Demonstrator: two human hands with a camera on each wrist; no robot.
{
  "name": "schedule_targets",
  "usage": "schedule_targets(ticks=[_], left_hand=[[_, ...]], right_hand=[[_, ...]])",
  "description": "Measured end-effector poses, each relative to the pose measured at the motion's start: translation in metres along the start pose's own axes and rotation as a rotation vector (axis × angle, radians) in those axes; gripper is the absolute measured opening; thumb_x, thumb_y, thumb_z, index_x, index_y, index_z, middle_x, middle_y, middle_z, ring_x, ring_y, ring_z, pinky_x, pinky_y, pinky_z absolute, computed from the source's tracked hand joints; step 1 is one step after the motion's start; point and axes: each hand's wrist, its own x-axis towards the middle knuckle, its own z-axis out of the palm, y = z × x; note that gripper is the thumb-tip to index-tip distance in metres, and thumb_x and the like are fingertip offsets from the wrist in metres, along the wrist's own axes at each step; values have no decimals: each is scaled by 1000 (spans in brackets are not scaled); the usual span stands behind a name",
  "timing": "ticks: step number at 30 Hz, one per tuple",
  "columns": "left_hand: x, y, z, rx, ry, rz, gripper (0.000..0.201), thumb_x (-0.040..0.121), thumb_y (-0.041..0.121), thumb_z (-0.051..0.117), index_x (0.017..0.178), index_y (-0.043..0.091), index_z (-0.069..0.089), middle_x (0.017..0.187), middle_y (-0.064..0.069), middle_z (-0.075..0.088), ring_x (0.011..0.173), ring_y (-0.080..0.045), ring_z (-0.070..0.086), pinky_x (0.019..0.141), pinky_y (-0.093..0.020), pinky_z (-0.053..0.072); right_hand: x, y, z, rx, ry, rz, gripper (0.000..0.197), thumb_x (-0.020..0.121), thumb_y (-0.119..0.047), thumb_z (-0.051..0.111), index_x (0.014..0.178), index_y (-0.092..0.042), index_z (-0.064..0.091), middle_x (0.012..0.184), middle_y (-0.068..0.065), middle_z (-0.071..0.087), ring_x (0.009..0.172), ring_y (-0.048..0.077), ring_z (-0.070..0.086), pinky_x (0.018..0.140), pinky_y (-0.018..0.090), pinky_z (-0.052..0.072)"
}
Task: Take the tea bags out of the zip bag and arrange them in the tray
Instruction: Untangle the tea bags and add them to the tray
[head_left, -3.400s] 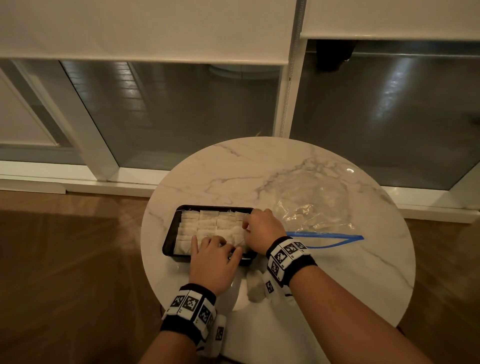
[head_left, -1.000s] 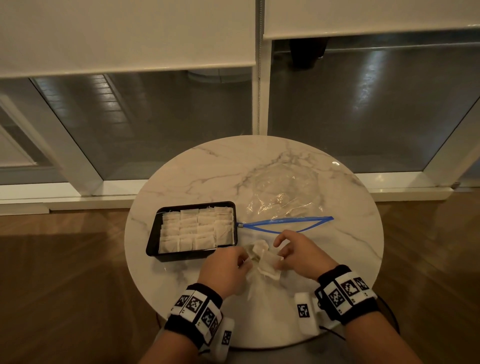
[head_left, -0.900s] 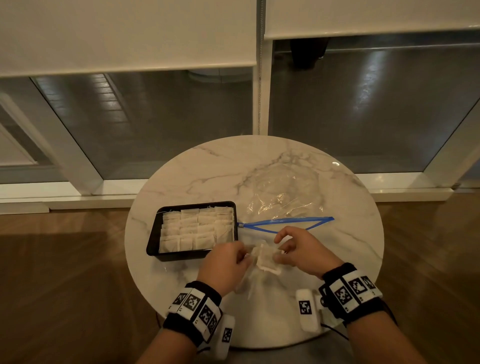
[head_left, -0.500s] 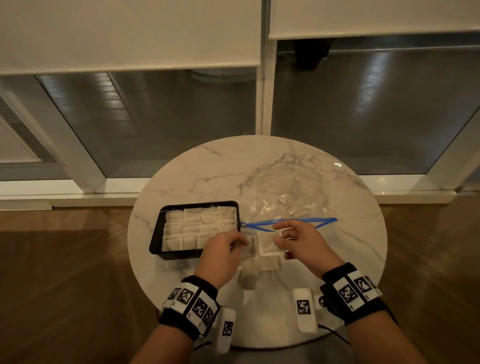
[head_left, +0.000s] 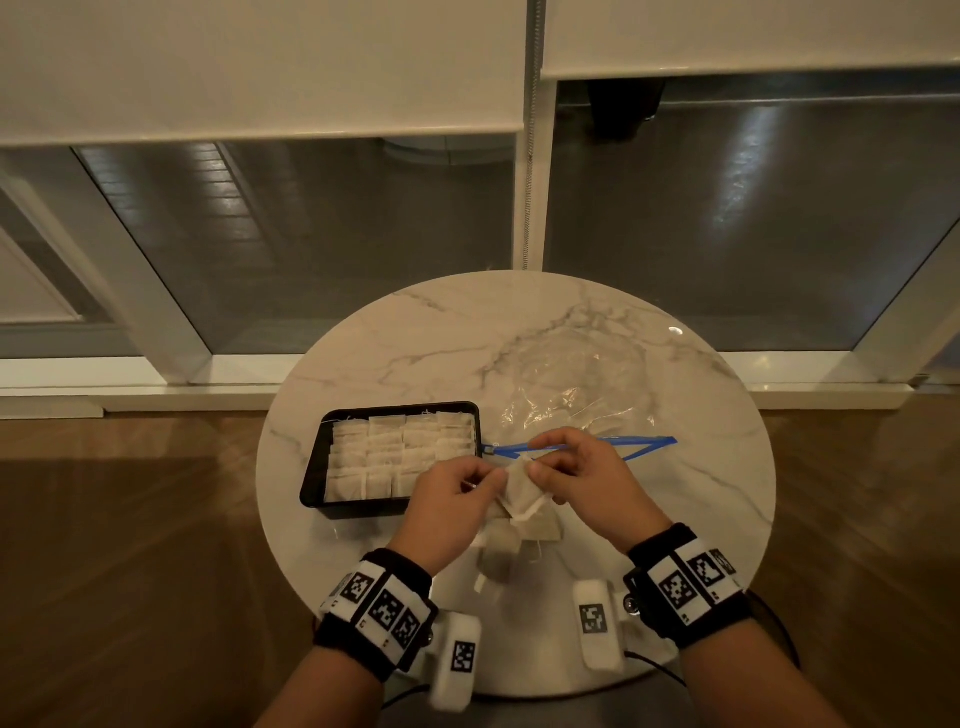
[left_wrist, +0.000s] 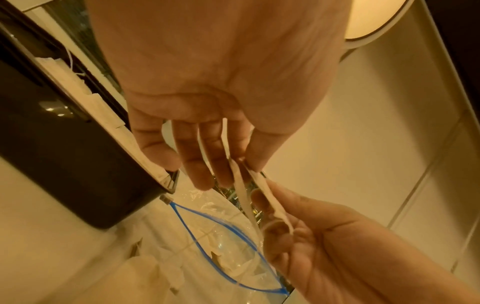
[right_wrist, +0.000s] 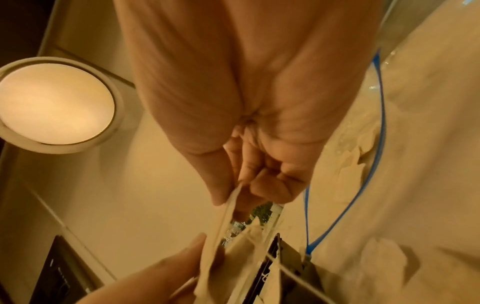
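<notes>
Dim room, blinds half down over dark windows, wood floor; round marble table (head_left: 675, 519) at the glass. Black tray (head_left: 311, 478) sits toward the table's left edge, packed with rows of tea bags (head_left: 395, 452). Zip bag (head_left: 576, 400) lies flat just right of the tray, blue mouth agape, looks all but empty.

Both hands up over the table's near middle, close together. Left hand (head_left: 447, 509) and right hand (head_left: 587, 478) each pinch, thumb against fingers, a held bag (head_left: 522, 493) or two between them; wrist views suggest two thin sachets edge-on, possibly stuck or tangled by strings. A few loose bags (head_left: 511, 540) lie on the marble below the hands, near edge.

Step, by my reading: separating bags already out of the pouch, late in the job. Next move wants a gentle peel apart, then a slot found in a nearly full tray, likely the near-right corner, laid flat without disturbing the rows.
</notes>
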Motion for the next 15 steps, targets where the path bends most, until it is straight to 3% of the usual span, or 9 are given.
schedule_targets(ticks=[4,8,11,15], left_hand=[[2,1,-3,-159,134,-48,18,98,25,63,91,17,77,86,-9,75,82,-26,68,74,-36,57],[2,4,-3,-236,215,-65,16,99,21,63,96,15,78,85,-1,76,77,-13,68,64,-18,55],[1,4,-4,-260,215,-62,15,98,21,63,96,15,78,86,1,77,77,-9,69,64,-16,54],[3,-2,-8,-213,257,-57,19,99,28,62,94,19,78,86,5,76,82,-10,69,70,-21,55]], right_hand=[[1,6,4,73,57,60,16,91,-15,73,106,-10,71,81,5,74,73,16,64,66,30,51],[1,10,16,82,83,77,9,92,-16,71,94,-10,76,82,5,73,73,15,62,67,31,51],[2,6,22,108,108,66,7,91,-16,71,88,-13,77,79,1,71,71,12,60,67,30,51],[7,-3,23,24,192,-38,11,89,-10,71,79,-9,72,70,-8,64,65,3,55,62,20,46]])
